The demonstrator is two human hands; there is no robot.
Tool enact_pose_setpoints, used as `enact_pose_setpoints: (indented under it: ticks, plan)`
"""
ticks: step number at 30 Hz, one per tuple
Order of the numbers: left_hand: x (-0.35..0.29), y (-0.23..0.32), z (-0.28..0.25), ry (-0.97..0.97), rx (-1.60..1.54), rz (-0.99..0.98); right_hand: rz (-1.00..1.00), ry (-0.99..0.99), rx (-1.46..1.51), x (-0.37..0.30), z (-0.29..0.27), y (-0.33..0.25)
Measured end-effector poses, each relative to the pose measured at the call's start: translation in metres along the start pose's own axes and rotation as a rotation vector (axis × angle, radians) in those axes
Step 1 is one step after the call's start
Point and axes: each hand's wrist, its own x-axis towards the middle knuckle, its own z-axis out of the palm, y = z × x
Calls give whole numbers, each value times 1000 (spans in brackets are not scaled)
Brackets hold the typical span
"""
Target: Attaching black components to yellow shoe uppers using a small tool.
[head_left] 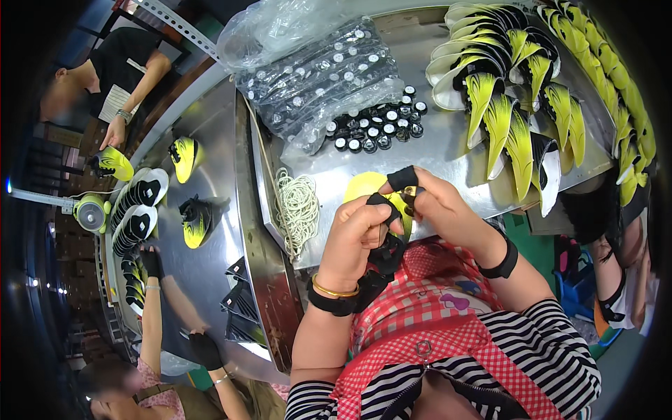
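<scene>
A yellow-and-black shoe upper (363, 185) is between my two hands, close to my apron at the near edge of the metal table. My left hand (355, 234) is closed on it with bent fingers. From the other side my right hand (442, 206) is closed, fingers and thumb pinched together at the upper. Black covers wrap fingers on both hands. The fingers hide much of the upper, and I cannot make out any small part between them. Left of my hands lies a tangled heap of pale cord (297, 210).
Beyond my hands lie small black round pieces with white tops (381, 128) and a clear plastic bag (322, 77) of more. Stacked yellow-and-black uppers (518, 147) stand at right. On the left table are shoes (194, 220); two co-workers (136, 77) (175, 392) reach over it.
</scene>
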Motion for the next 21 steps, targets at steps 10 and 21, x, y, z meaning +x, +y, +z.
enact_pose_setpoints:
  ticks: [10,21]
  plan:
    - [0,0,-4,-62,135,-4,-65,-99,-79,2,-2,2]
    - [-1,2,-4,-81,173,-20,-162,-82,-127,2,-2,-2]
